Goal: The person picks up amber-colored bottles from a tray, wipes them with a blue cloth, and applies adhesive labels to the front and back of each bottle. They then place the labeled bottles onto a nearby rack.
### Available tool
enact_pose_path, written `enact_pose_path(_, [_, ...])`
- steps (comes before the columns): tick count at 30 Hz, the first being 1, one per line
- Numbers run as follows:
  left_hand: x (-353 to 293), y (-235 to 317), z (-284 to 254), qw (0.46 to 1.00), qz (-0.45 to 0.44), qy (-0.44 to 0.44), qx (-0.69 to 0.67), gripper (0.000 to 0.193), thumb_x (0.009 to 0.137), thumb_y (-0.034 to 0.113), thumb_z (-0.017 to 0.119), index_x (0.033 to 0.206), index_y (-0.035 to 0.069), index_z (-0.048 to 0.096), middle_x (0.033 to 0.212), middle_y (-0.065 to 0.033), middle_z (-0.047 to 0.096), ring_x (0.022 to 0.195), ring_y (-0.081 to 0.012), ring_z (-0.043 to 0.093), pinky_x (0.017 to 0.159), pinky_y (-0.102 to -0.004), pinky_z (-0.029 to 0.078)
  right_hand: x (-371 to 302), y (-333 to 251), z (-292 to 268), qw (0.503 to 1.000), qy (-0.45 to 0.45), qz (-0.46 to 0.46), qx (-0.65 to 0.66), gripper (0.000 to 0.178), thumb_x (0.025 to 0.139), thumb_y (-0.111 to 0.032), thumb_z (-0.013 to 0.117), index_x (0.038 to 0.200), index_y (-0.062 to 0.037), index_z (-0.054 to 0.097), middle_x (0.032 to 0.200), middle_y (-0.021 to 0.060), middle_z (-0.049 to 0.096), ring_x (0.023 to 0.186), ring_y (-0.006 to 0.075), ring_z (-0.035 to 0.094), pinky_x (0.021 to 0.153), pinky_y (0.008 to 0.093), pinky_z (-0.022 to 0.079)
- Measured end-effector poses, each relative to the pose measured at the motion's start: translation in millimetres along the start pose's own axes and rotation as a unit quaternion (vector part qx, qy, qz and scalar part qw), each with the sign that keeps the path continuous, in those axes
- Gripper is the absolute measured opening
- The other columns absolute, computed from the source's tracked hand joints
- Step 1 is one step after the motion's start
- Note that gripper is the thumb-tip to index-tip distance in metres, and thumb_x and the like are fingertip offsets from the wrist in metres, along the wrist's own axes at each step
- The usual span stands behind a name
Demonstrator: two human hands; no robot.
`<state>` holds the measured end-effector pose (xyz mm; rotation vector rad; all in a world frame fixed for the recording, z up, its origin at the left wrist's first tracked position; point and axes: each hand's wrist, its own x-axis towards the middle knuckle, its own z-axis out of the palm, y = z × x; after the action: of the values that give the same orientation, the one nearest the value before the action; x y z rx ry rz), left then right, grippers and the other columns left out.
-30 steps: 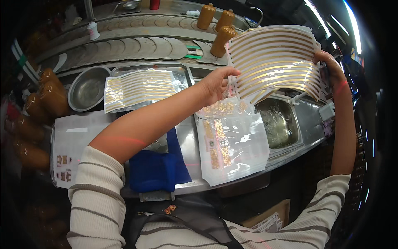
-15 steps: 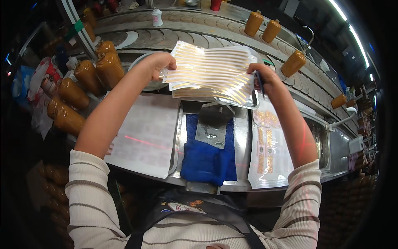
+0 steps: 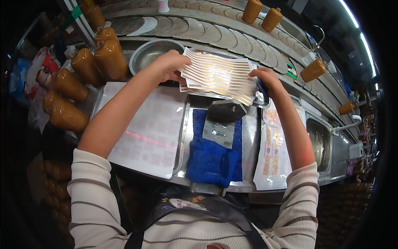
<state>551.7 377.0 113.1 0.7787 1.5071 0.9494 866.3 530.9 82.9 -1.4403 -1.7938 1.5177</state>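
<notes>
Several white sheets with gold stripes (image 3: 219,74) are spread between my two hands, above a metal tray (image 3: 260,101) at the far side of the bench. My left hand (image 3: 172,66) pinches their left edge. At the right edge, my right hand (image 3: 268,79) grips them between thumb and fingers. A dark blue flat thing (image 3: 262,87) is also tucked in that hand; its kind is hard to make out. Closer to me, a blue cloth (image 3: 211,162) drapes over a metal stand (image 3: 219,132) topped by a dark angular plate (image 3: 226,111).
Left of the stand, a large whitish sheet (image 3: 143,128) covers a tray. On the right lie sheets with gold patterns (image 3: 271,151), beside a sink (image 3: 318,143). A metal bowl (image 3: 153,56), brown bottle-shaped pieces (image 3: 111,60) and a conveyor of overlapping plates (image 3: 224,37) stand beyond.
The striped sheets have come down lower over the tray and sit flatter, still in both hands. The metal bowl shows more fully, and the whole view has shifted slightly.
</notes>
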Motion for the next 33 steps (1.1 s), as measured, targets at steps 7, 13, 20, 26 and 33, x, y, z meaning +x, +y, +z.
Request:
enact_pose_path(7, [-29.0,2.8,-1.4,0.991,0.039,0.005,-0.127,0.054,0.090,0.007,0.060,0.128,-0.005,0.024,0.118,-0.0270,0.056,0.099,-0.0314,0.069,0.086,-0.0435,0.061,-33.0,7.3,18.6,0.934,0.183,-0.124,-0.281,0.056,0.074,-0.026,0.071,0.122,0.0029,0.067,0.115,0.0216,0.070,0.107,0.0278,0.067,0.096,0.0333,0.047])
enact_pose_path(13, [-38.4,-16.7,3.1,0.996,0.068,0.017,0.063,0.081,0.079,-0.001,0.055,0.141,-0.008,0.004,0.114,-0.0222,0.057,0.093,-0.0258,0.068,0.083,-0.0350,0.057,-58.6,18.1,13.3,0.948,0.177,-0.184,-0.189,0.048,0.076,-0.022,0.067,0.117,0.0026,0.069,0.095,0.0176,0.071,0.088,0.0232,0.066,0.083,0.0333,0.050])
enact_pose_path(20, [-38.1,-35.1,7.2,0.964,0.171,0.012,0.203,0.088,0.077,-0.003,0.060,0.146,0.000,0.006,0.127,-0.0231,0.052,0.102,-0.0250,0.066,0.080,-0.0341,0.055,-98.9,39.1,4.9,0.976,0.141,-0.158,-0.059,0.038,0.082,-0.014,0.067,0.117,-0.0003,0.070,0.098,0.0057,0.069,0.086,0.0112,0.058,0.079,0.0255,0.044])
enact_pose_path(26, [-50.4,-43.7,21.7,0.928,0.224,0.055,0.294,0.089,0.073,0.001,0.073,0.142,0.000,0.017,0.115,-0.0195,0.061,0.105,-0.0251,0.066,0.083,-0.0353,0.053,-132.4,46.5,9.0,0.985,0.126,-0.118,0.016,0.033,0.087,-0.009,0.066,0.119,-0.0024,0.069,0.094,-0.0035,0.066,0.068,-0.0003,0.046,0.058,0.0176,0.033])
enact_pose_path(33, [-55.0,-39.1,32.1,0.932,0.234,0.102,0.258,0.075,0.074,0.002,0.072,0.131,-0.006,0.025,0.084,-0.0125,0.069,0.076,-0.0185,0.069,0.067,-0.0306,0.054,-147.1,53.9,15.8,0.986,0.136,-0.087,0.034,0.033,0.088,-0.011,0.064,0.120,-0.0014,0.068,0.076,-0.0040,0.061,0.050,0.0008,0.041,0.047,0.0195,0.031])
